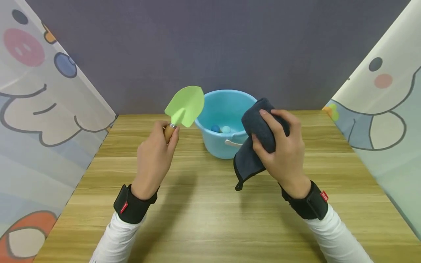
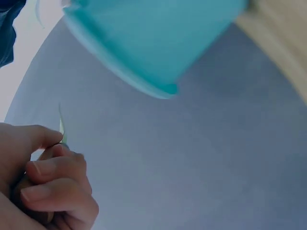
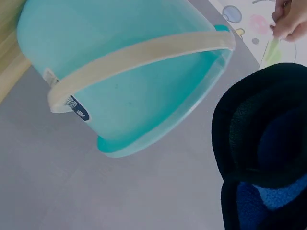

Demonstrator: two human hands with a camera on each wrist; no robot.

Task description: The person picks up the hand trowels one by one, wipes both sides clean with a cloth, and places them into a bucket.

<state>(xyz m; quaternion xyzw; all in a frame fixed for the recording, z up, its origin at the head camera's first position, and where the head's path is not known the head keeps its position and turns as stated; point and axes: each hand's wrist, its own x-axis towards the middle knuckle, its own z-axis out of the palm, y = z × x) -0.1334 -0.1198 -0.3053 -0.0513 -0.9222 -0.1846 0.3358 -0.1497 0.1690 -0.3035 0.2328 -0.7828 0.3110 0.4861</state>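
Note:
My left hand (image 1: 155, 155) grips the wooden handle (image 1: 169, 132) of a small trowel whose light green blade (image 1: 186, 104) points up, left of a light blue bucket (image 1: 214, 143). In the left wrist view the curled fingers (image 2: 62, 167) wrap the handle, and the blade shows edge-on. My right hand (image 1: 285, 149) holds a bunched dark grey cloth (image 1: 258, 120) up in front of the bucket's right side. One black-edged corner with a loop hangs down from it. Inside the bucket lie a dark blue ball (image 1: 215, 128) and a pale blue ball (image 1: 226, 129).
The bucket stands at the back of a wood-grain table (image 1: 210, 219), near a grey panel (image 1: 210, 51). Its cream handle (image 3: 144, 57) hangs down across its front. Cartoon-printed sheets (image 1: 26, 109) border the table on both sides.

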